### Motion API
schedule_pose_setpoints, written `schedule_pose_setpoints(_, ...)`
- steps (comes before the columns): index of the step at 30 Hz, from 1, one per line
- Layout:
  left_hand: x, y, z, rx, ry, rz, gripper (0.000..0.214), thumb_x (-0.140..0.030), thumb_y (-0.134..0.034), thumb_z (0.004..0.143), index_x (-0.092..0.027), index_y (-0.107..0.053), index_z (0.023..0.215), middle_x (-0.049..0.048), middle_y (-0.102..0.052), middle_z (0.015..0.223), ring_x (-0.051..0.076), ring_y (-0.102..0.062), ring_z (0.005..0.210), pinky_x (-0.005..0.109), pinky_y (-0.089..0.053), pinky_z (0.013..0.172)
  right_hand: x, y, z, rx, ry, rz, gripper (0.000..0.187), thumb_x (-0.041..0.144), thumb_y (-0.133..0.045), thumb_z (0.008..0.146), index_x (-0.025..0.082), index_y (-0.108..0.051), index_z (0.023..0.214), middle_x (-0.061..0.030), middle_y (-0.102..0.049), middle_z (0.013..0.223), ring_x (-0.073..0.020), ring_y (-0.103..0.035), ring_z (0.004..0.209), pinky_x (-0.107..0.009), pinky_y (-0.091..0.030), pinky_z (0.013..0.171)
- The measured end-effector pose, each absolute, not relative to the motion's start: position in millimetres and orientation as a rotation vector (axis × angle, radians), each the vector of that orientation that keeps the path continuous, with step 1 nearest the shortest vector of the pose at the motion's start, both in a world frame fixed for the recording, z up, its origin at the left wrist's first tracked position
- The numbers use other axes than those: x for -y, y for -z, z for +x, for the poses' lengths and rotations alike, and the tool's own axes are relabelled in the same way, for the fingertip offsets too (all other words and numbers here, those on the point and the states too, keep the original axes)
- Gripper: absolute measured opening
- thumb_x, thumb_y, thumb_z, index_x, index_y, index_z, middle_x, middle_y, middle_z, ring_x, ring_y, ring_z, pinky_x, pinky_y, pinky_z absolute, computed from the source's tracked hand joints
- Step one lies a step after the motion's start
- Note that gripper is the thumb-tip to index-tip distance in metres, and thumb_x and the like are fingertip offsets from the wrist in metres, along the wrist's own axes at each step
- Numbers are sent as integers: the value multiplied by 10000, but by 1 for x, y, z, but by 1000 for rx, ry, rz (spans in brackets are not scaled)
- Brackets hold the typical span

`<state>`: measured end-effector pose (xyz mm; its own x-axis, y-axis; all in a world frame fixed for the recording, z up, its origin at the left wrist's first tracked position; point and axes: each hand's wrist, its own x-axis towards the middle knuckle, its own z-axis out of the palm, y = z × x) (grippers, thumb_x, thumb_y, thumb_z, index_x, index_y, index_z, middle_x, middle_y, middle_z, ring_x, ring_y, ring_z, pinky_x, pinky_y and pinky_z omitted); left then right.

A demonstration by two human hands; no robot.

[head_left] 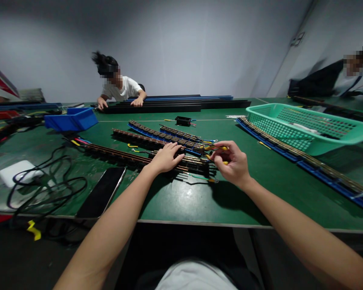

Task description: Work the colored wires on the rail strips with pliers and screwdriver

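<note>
My left hand lies with its fingers spread on a group of narrow black rail assemblies with copper-coloured bars. My right hand is closed around a pair of pliers with yellow handles. The pliers' jaws are at the right ends of the rails, among short wires, and I cannot make out what is between them. A green wire with a metal end lug sticks out below. Other rails under my left hand have blue bases.
Around the rails stand a green mesh basket, a long blue-based rail, a blue bin and a small black box. A phone and tangled black cable lie left. Across the table, a person handles long black profiles.
</note>
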<state>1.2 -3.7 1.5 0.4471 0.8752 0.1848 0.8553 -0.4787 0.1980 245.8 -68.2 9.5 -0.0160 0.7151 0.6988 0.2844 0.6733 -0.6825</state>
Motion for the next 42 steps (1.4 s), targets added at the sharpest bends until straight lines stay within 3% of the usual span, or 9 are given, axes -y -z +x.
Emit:
schedule_pose_setpoints(9,2,1,0,-1555,-429,2601,556,-537,-391,985,-220,-490,1430,109,-426,1556,276,-339,1460,493,-299,1178,61,-10,248,1400,-540,-949,286,216,-673,744,206,-557,1005,-9,-718,763,-174,-727,661,-259,-583,565)
schedule_pose_setpoints(18,3,0,0,-1555,-405,2583,562,-528,-376,989,-215,-475,1445,106,-407,1569,276,-311,1475,507,-297,1178,58,-16,250,1268,-645,-1032,337,243,-698,695,217,-528,984,-4,-708,718,-171,-681,559,-235,-495,434)
schedule_pose_setpoints(26,5,-2,1,-1561,-390,2585,566,-514,-376,994,-194,-468,1452,116,-399,1573,274,-301,1481,501,-294,1180,52,-17,251,1126,-723,-1087,379,236,-668,646,199,-514,991,19,-692,657,-95,-480,311,-205,-365,267)
schedule_pose_setpoints(34,5,-2,0,-1570,-383,2580,546,-528,-374,990,-241,-469,1445,90,-394,1580,263,-298,1484,499,-295,1178,57,-19,248,1186,-702,-1035,362,272,-692,696,204,-508,1000,4,-709,723,-73,-480,329,-185,-371,269)
schedule_pose_setpoints(42,5,-2,1,-1553,-395,2593,578,-516,-372,992,-180,-475,1451,126,-409,1566,281,-312,1476,503,-291,1182,53,-15,252,1141,-704,-1071,369,254,-693,668,207,-507,983,7,-701,700,-95,-477,321,-213,-376,251)
